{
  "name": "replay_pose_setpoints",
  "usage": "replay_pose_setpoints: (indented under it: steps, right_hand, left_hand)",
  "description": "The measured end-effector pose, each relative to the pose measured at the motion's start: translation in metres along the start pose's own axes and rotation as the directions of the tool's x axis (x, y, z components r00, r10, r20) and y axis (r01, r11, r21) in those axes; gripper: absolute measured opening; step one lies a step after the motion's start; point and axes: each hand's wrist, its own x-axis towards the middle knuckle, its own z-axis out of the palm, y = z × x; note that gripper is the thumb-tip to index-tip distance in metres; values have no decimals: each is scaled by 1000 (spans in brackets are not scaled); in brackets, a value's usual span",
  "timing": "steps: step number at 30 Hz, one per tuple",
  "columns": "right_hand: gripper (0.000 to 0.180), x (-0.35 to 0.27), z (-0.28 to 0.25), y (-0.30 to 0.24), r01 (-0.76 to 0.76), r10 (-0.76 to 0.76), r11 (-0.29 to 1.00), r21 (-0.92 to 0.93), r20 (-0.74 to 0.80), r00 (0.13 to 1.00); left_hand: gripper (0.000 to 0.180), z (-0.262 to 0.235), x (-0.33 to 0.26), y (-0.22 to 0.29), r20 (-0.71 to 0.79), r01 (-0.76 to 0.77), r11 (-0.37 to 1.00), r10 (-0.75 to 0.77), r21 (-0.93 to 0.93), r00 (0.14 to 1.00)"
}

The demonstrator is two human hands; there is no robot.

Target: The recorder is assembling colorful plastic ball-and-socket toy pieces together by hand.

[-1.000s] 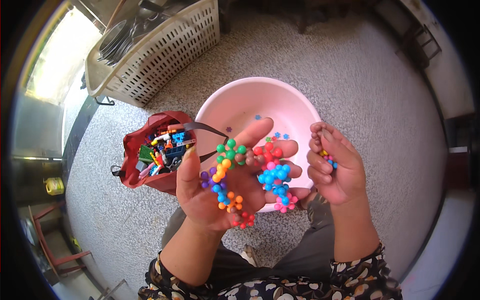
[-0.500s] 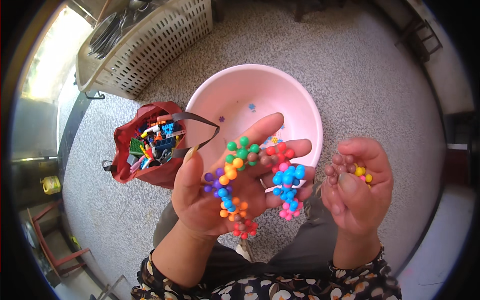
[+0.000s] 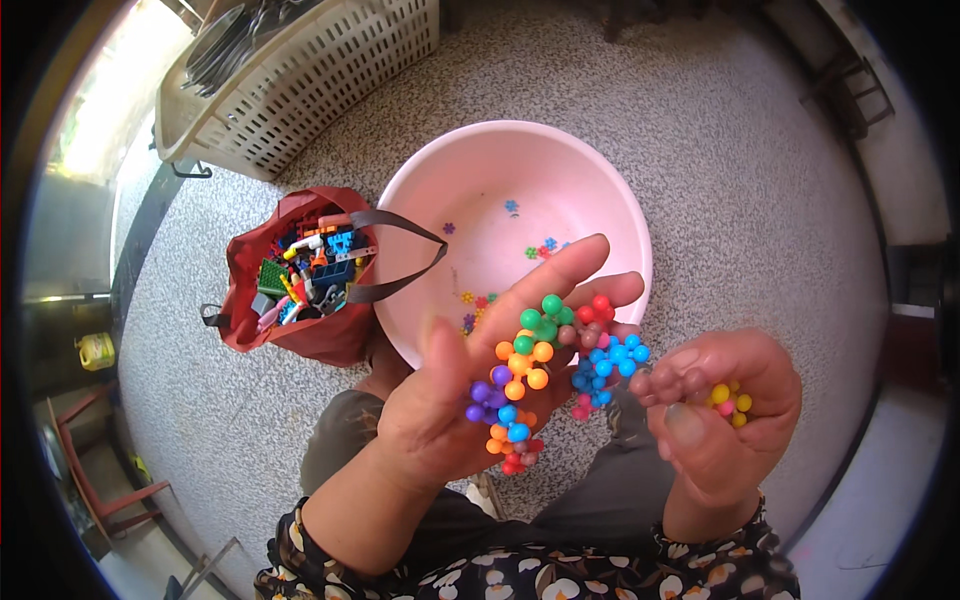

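My left hand (image 3: 425, 415) is palm up with its fingers stretched out, bearing a curved chain of knobbed linking pieces (image 3: 520, 365). Green, orange, purple, blue, red, brown and pink show along the chain, which lies over the palm and fingers. Between thumb and fingertips, my right hand (image 3: 735, 440) pinches a brown linking piece (image 3: 668, 384). Yellow knobs with a bit of pink (image 3: 722, 394) stick out from the same grip. The brown piece is close to a blue end of the chain; I cannot tell whether they touch.
Beyond my hands a pink basin (image 3: 625, 200) holds several small flower-shaped pieces. Left of it stands a red bag (image 3: 335, 335) filled with toy bricks, its strap over the basin's rim. A white slotted basket (image 3: 300, 90) sits at the back left, a yellow container (image 3: 96, 350) farther left.
My left hand, with the chain, has moved right and tilted. The right hand has shifted slightly down and turned, bringing the brown piece near the chain's blue end.
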Motion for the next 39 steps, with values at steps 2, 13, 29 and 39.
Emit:
replay_pose_setpoints:
  steps: [2,13,29,39]
  right_hand:
    - [20,3,-8,3,180,-123,933,-311,195,973]
    - [18,-2,1,-1,201,-155,867,-456,136,979]
    - [15,-1,10,-6,172,-110,893,-417,168,980]
    - [19,1,12,-5,347,-183,742,-574,325,928]
  left_hand:
    - [86,-1,-2,-3,4,-18,1000,18,2,1000]
    - [92,-5,-12,1,79,-189,944,173,272,982]
    - [82,-7,-12,0,98,-186,968,171,166,980]
    - [83,5,-13,3,-61,-131,951,154,279,986]
